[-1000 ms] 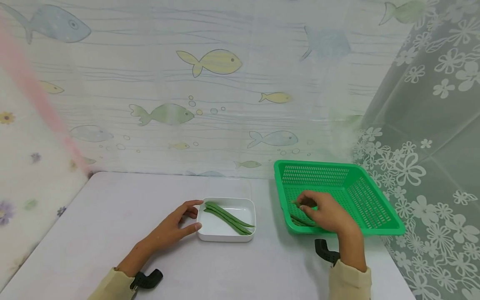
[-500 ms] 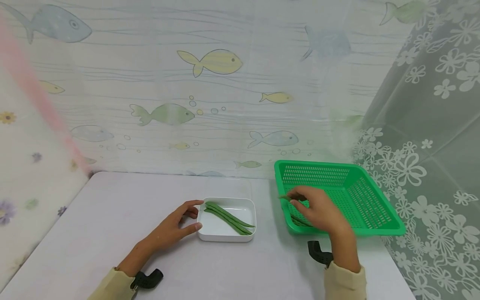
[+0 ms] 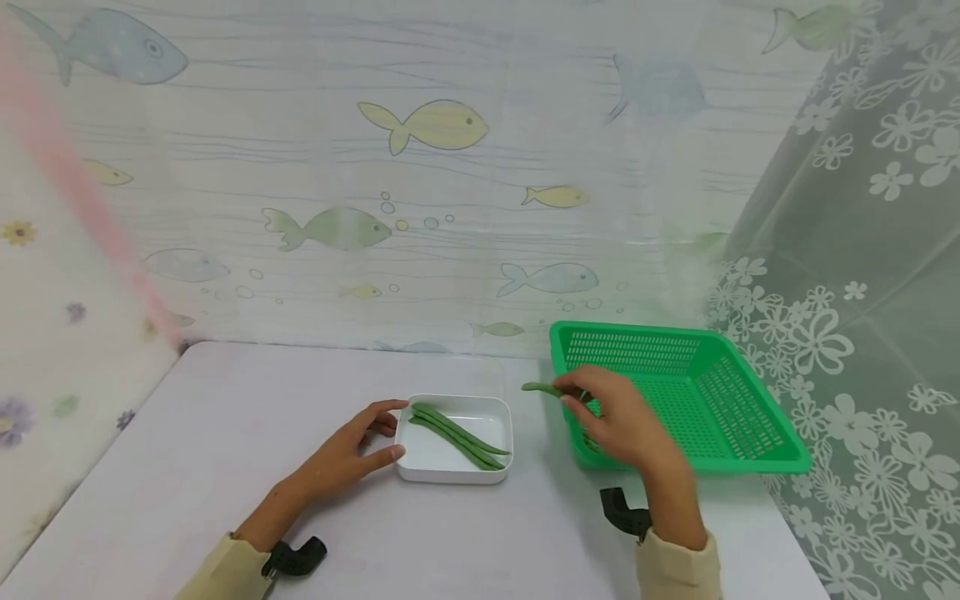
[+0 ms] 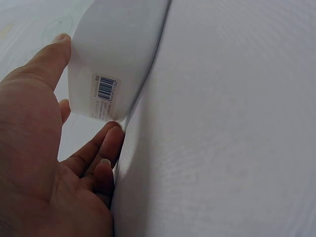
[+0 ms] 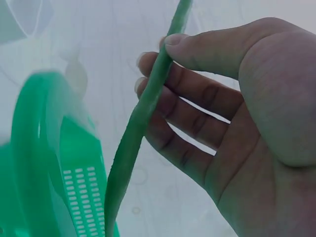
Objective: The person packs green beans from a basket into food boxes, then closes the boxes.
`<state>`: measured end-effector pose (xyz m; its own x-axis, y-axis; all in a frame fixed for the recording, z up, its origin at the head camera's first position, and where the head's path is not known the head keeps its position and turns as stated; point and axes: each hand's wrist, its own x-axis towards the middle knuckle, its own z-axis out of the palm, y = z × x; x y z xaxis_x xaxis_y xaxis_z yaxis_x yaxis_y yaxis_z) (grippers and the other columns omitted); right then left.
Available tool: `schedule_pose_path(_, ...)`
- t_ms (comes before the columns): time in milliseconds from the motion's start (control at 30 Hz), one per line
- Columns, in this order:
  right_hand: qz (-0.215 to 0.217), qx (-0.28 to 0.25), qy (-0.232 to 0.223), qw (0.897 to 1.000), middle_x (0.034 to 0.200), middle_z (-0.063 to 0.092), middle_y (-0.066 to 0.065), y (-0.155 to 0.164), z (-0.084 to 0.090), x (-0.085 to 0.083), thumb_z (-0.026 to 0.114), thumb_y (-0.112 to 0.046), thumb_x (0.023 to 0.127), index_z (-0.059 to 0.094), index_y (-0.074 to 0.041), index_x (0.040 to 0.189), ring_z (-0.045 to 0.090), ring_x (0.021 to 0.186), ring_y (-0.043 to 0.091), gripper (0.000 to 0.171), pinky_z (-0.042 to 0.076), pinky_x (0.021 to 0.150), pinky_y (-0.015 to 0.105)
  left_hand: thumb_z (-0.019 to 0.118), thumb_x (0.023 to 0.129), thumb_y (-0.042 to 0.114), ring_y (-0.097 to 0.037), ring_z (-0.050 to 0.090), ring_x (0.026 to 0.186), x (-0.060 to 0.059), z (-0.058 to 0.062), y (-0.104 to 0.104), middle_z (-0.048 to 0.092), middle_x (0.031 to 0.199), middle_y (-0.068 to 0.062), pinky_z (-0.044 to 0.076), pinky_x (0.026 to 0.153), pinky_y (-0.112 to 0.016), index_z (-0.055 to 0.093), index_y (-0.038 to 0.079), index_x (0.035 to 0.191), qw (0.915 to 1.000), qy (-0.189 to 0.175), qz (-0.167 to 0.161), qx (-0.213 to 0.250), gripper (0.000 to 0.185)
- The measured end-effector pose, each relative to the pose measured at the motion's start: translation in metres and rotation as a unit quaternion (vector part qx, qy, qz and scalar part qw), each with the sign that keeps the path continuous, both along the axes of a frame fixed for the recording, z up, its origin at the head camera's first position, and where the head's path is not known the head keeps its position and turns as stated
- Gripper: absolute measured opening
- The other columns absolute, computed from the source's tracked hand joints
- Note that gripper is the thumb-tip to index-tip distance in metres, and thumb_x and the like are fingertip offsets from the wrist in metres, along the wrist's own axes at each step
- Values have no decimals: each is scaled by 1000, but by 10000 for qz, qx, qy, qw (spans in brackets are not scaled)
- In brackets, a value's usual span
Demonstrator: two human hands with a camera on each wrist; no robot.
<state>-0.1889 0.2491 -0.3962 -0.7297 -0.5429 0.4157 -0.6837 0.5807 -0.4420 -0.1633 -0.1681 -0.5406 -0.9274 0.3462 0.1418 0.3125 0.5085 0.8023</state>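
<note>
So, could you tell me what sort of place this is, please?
Probably a home-style tabletop set up for recording: a white table backed by fish-print sheeting and a floral curtain, with a white dish and green basket.

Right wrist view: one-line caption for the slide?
Right hand pinches a green bean between thumb and fingers, beside the green basket.

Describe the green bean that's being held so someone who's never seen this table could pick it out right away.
Find the green basket at the table's right, then the white dish to its left. Over the gap between them the right hand pinches one green bean. It alone is in the air; the other beans lie in the dish.
</note>
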Motion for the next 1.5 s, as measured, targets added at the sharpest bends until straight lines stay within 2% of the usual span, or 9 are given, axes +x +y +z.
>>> schedule_pose_path(500, 267, -194, -112, 9994, 104, 71, -5, -26, -1, 3, 77, -2, 97, 75, -11, 115, 63, 88, 7, 20, 57, 76, 27, 75, 101, 43, -17, 62, 123, -1, 0, 0, 60, 132, 5, 47, 104, -44, 41, 38, 158, 9999, 92, 43, -50, 67)
schedule_pose_path(667, 372, -272, -197, 9987, 102, 73, 1, -36, -2, 3, 76, -4, 98, 75, -10, 116, 63, 87, 9, 19, 58, 75, 30, 74, 101, 43, -17, 62, 124, -1, -2, 0, 60, 132, 3, 47, 104, -44, 41, 37, 159, 9999, 84, 22, -58, 67)
schedule_pose_path(800, 349, -227, -255, 9988, 101, 72, 3, -45, -2, 3, 75, -5, 99, 75, -9, 117, 64, 86, 10, 18, 58, 77, 32, 74, 101, 43, -18, 62, 124, -1, -1, 0, 60, 132, 3, 47, 104, -44, 40, 37, 159, 10000, 85, 12, -47, 67)
schedule_pose_path(1000, 237, -56, -297, 9993, 103, 71, 0, -58, -4, 1, 74, 1, 98, 74, -7, 119, 65, 86, 9, 23, 58, 79, 27, 75, 101, 42, -18, 61, 124, -1, 2, 0, 60, 132, 3, 47, 103, -44, 41, 36, 159, 10000, 87, 10, -38, 67)
schedule_pose_path(1300, 239, 93, -496, 9984, 105, 71, 0, -71, -12, -2, 73, 2, 95, 73, -5, 120, 67, 87, 9, 26, 59, 81, 32, 74, 101, 43, -17, 62, 124, 0, 3, 0, 60, 133, 3, 47, 104, -44, 41, 36, 159, 9999, 85, 33, -60, 67)
schedule_pose_path(1500, 276, 112, -527, 9982, 105, 72, 0, -81, -18, -3, 72, 1, 96, 74, -4, 120, 69, 85, 10, 25, 59, 79, 28, 74, 101, 42, -17, 62, 124, 2, 3, 1, 60, 132, 3, 46, 104, -43, 41, 36, 159, 10000, 75, 31, -24, 67)
